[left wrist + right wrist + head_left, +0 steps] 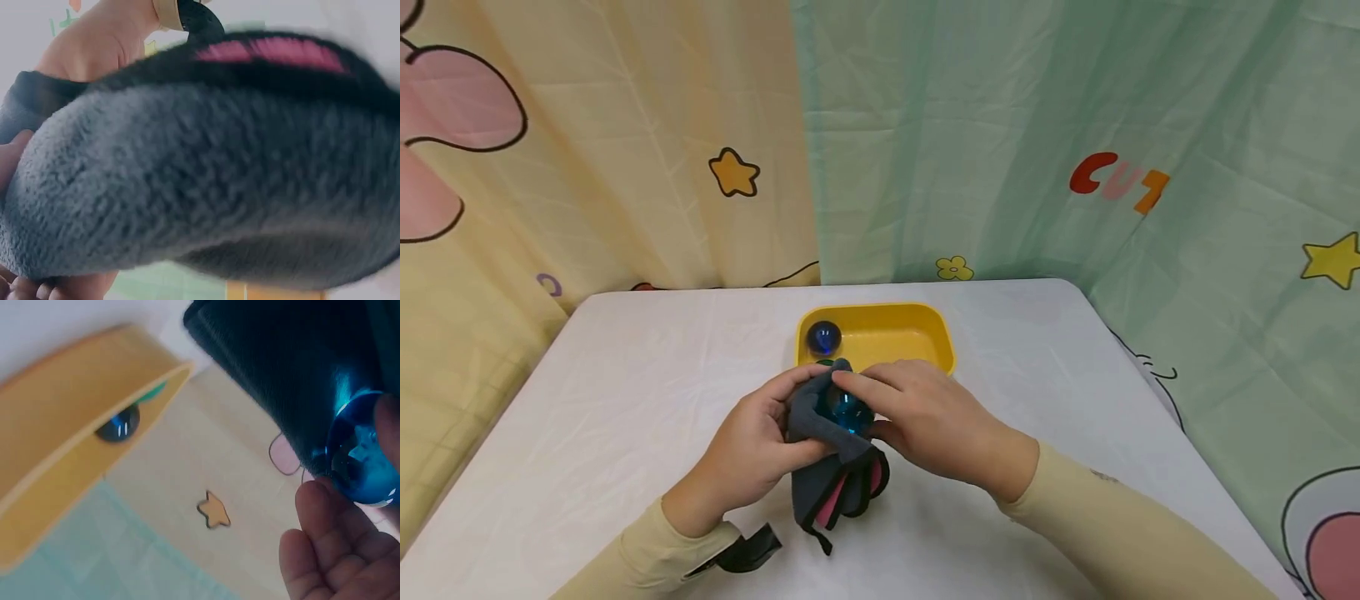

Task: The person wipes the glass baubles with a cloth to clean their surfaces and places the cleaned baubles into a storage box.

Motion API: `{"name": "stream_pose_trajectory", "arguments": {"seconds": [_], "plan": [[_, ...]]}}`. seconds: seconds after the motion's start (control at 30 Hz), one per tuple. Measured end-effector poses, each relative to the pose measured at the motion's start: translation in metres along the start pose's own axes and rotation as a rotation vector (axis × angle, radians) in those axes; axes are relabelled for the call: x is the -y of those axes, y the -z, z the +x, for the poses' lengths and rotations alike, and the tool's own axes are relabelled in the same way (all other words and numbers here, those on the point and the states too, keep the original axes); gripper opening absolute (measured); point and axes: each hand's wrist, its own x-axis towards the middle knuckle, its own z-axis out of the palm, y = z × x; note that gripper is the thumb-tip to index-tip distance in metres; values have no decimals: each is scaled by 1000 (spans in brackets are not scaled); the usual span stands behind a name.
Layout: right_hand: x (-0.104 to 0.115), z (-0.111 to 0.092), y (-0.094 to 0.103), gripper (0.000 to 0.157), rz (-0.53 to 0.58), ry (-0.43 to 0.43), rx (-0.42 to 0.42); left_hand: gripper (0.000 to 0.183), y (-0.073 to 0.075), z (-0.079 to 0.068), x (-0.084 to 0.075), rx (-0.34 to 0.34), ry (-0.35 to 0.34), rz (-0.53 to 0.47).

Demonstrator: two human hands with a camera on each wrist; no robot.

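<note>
My left hand (pixel 748 446) holds a grey fleece pouch (pixel 811 482) by its rim, fingers at the far side and thumb at the near side. Pink-lined flaps with black edges hang from its lower end. At the pouch's mouth, my right hand (pixel 936 417) grips a clear blue ball (pixel 852 412) between thumb and fingers. In the right wrist view the ball (pixel 356 456) lies against the pouch's dark edge. Grey fleece (pixel 187 169) fills most of the left wrist view, and the pouch's inside is mostly hidden.
Just beyond the hands, a yellow tray (pixel 883 307) stands on the white-covered table (pixel 647 358). A dark blue ball (pixel 824 337) sits in its left end, with a green thing (pixel 152 392) beside it, partly hidden. Printed curtains (pixel 925 150) hang behind the table.
</note>
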Motion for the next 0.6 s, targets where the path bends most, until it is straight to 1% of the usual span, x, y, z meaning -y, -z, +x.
{"name": "stream_pose_trajectory", "arguments": {"seconds": [0.1, 0.17, 0.2, 0.23, 0.27, 0.33, 0.4, 0.5, 0.6], "plan": [[-1, 2, 1, 72, 249, -156, 95, 68, 1, 0, 0, -3, 9, 42], [-2, 3, 1, 69, 425, -246, 116, 67, 3, -1, -1, -17, 20, 78], [-3, 4, 1, 67, 490, -272, 112, 66, 5, -2, -2, -25, 24, 91], [-4, 4, 1, 66, 533, -280, 98, 65, 7, -3, -3, -33, 27, 108], [-5, 4, 1, 65, 554, -288, 90, 64, 10, -4, -5, -42, 30, 120], [-9, 4, 2, 65, 555, -310, 71, 63, 18, -7, -10, -62, 39, 147], [-15, 4, 4, 65, 516, -346, 56, 62, 28, -12, -15, -82, 56, 194], [-29, 5, 7, 62, 430, -410, 44, 64, 48, -20, -23, -119, 84, 317], [-48, 8, 9, 58, 359, -447, 41, 66, 72, -29, -28, -160, 107, 471]]}}
